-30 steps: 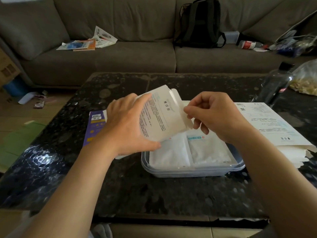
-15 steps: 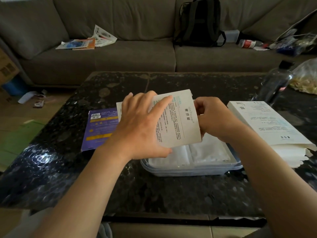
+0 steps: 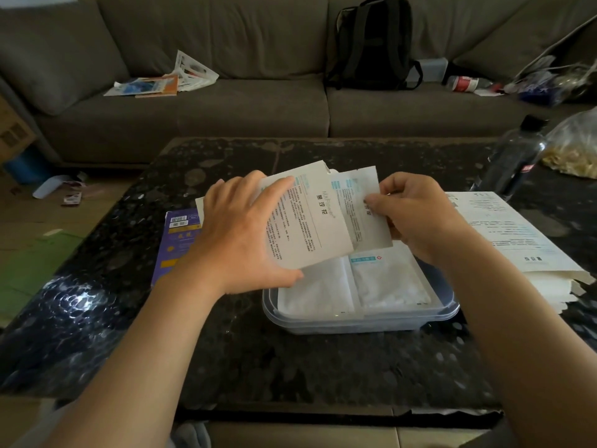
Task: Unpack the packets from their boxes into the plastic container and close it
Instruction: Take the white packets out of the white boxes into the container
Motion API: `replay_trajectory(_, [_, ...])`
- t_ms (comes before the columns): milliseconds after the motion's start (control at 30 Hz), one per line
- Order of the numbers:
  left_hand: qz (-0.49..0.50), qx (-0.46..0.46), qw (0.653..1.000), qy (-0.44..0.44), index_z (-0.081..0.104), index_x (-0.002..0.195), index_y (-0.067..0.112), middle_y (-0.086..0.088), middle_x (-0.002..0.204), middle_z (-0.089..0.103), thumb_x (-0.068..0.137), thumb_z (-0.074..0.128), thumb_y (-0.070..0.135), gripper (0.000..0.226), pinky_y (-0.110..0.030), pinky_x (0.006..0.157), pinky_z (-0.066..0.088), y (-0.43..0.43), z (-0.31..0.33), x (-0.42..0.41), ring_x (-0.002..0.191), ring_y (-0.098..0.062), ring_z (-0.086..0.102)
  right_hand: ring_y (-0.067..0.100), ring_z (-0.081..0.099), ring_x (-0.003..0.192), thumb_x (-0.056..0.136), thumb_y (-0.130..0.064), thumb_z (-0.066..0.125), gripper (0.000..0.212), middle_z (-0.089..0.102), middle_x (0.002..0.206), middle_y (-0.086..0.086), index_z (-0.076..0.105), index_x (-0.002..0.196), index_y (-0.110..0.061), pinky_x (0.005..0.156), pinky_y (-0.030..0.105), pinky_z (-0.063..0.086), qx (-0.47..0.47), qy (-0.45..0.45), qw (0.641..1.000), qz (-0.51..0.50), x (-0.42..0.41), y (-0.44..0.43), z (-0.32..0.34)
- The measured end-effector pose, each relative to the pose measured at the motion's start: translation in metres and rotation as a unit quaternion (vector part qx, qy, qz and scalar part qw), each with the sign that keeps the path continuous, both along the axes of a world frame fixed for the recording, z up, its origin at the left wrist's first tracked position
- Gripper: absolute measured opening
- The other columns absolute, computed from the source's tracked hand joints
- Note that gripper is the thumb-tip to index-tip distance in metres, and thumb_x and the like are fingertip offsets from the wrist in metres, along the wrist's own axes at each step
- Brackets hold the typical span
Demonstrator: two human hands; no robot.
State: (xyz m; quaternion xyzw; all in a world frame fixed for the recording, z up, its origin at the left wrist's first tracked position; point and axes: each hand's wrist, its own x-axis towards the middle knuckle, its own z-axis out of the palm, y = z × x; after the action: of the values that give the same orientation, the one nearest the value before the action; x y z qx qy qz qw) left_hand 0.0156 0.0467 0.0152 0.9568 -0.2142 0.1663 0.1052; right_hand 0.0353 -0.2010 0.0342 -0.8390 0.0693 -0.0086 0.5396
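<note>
The dark stone table point(image 3: 290, 367) carries the clear plastic container point(image 3: 355, 320), open with no lid on it, near the front edge. Two white packets point(image 3: 387, 286) already lie flat side by side inside.

Above the container's far side, the left hand point(image 3: 239, 240) grips a white box point(image 3: 307, 221), fingers spread over its face and thumb underneath. Half a second ago the box showed nothing coming out and the right hand was at its open end. Now a fresh packet point(image 3: 358, 208) stands partway out of that end, and the right hand point(image 3: 416, 215) pinches its edge between thumb and fingertips. So the pull has begun. The packet still has to come free and drop into the container, which has not been closed.

A stack of flattened white boxes point(image 3: 504, 234) lies to the right and a purple box point(image 3: 177, 240) to the left.

The held box bears a pale Latin brand word that looks like "MxFlower", large Chinese characters beside it, and fine print too small to read. The emerging packet repeats the teal blocks and dark characters. The right-hand packet in the container has a teal label strip with a small red mark. The purple box shows a barcode and yellow lettering that cannot be read.
</note>
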Motion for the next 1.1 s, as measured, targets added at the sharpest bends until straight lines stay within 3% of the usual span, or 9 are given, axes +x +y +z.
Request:
replay_trajectory(200, [0.062, 0.01, 0.998, 0.017, 0.025, 0.151, 0.03, 0.003, 0.139, 0.035, 0.045, 0.065, 0.082, 0.125, -0.05, 0.113, 0.025, 0.009, -0.002, 0.005, 0.129, -0.024, 0.036, 0.012, 0.073, 0.081, 0.095, -0.024, 0.07, 0.011, 0.071, 0.099, -0.009, 0.062, 0.099, -0.017, 0.055, 0.02, 0.059, 0.006, -0.036, 0.998, -0.044, 0.0, -0.008, 0.002])
replay_trajectory(400, [0.113, 0.014, 0.993, 0.022, 0.022, 0.151, 0.033, 0.002, 0.139, 0.035, 0.042, 0.06, 0.088, 0.129, -0.049, 0.112, 0.025, 0.013, -0.004, 0.009, 0.129, -0.027, 0.036, 0.014, 0.076, 0.083, 0.094, -0.015, 0.07, 0.049, 0.073, 0.097, -0.007, 0.05, 0.134, -0.034, 0.064, 0.033, 0.064, 0.101, -0.073, 0.989, -0.078, -0.002, -0.012, 0.004])
replay_trajectory(500, [0.142, 0.01, 0.99, 0.019, 0.021, 0.152, 0.032, 0.0, 0.141, 0.035, 0.041, 0.056, 0.09, 0.13, -0.05, 0.112, 0.024, 0.016, -0.004, 0.01, 0.13, -0.029, 0.036, 0.02, 0.074, 0.093, 0.098, -0.011, 0.063, 0.014, 0.074, 0.099, -0.006, 0.073, 0.104, -0.019, 0.066, 0.031, 0.063, 0.133, -0.091, 0.985, -0.069, -0.006, -0.012, 0.01])
replay_trajectory(567, [0.155, 0.01, 0.988, 0.02, 0.02, 0.152, 0.031, -0.001, 0.142, 0.034, 0.041, 0.053, 0.091, 0.13, -0.05, 0.111, 0.024, 0.017, -0.003, 0.01, 0.13, -0.031, 0.035, 0.023, 0.075, 0.088, 0.1, -0.002, 0.053, 0.028, 0.077, 0.095, 0.001, 0.077, 0.089, -0.012, 0.063, 0.031, 0.062, 0.178, -0.108, 0.977, -0.05, -0.009, -0.014, 0.015])
replay_trajectory(633, [0.162, 0.008, 0.987, 0.022, 0.02, 0.152, 0.032, -0.002, 0.143, 0.034, 0.041, 0.052, 0.091, 0.13, -0.051, 0.112, 0.023, 0.019, -0.003, 0.01, 0.131, -0.031, 0.035, 0.03, 0.075, 0.082, 0.092, 0.013, 0.037, 0.042, 0.077, 0.09, 0.011, 0.076, 0.094, -0.004, 0.058, 0.034, 0.061, 0.222, -0.134, 0.966, 0.016, -0.014, -0.017, 0.023])
replay_trajectory(733, [0.163, 0.0, 0.986, 0.023, 0.019, 0.151, 0.033, -0.003, 0.143, 0.035, 0.042, 0.057, 0.089, 0.128, -0.052, 0.113, 0.023, 0.019, -0.002, 0.011, 0.132, -0.031, 0.034, 0.023, 0.077, 0.084, 0.094, 0.016, 0.044, 0.037, 0.079, 0.093, 0.009, 0.073, 0.102, -0.005, 0.058, 0.032, 0.062, 0.11, -0.197, 0.971, 0.078, -0.021, -0.023, 0.035])
replay_trajectory(833, [0.162, 0.006, 0.986, 0.024, 0.019, 0.152, 0.033, -0.003, 0.144, 0.034, 0.044, 0.062, 0.087, 0.128, -0.052, 0.113, 0.022, 0.017, -0.002, 0.01, 0.132, -0.031, 0.034, 0.01, 0.076, 0.074, 0.094, -0.013, 0.068, 0.006, 0.076, 0.086, -0.003, 0.073, 0.097, -0.013, 0.059, 0.025, 0.062, -0.099, -0.265, 0.956, 0.08, -0.025, -0.022, 0.037])
replay_trajectory(1000, [0.156, 0.002, 0.987, 0.024, 0.018, 0.151, 0.033, -0.004, 0.144, 0.034, 0.046, 0.07, 0.082, 0.128, -0.053, 0.115, 0.021, 0.014, -0.002, 0.009, 0.134, -0.032, 0.032, 0.013, 0.068, 0.05, 0.097, -0.027, 0.064, 0.016, 0.07, 0.067, 0.0, 0.066, 0.091, -0.011, 0.05, 0.022, 0.057, -0.114, -0.226, 0.967, 0.027, -0.027, -0.02, 0.042])
replay_trajectory(1100, [0.154, 0.003, 0.988, 0.022, 0.019, 0.151, 0.032, -0.004, 0.143, 0.034, 0.046, 0.073, 0.081, 0.128, -0.054, 0.115, 0.022, 0.014, -0.003, 0.009, 0.134, -0.032, 0.033, 0.016, 0.064, 0.044, 0.099, -0.027, 0.06, 0.019, 0.066, 0.056, 0.003, 0.064, 0.089, -0.011, 0.052, 0.031, 0.06, -0.124, -0.146, 0.981, 0.036, -0.025, -0.02, 0.04])
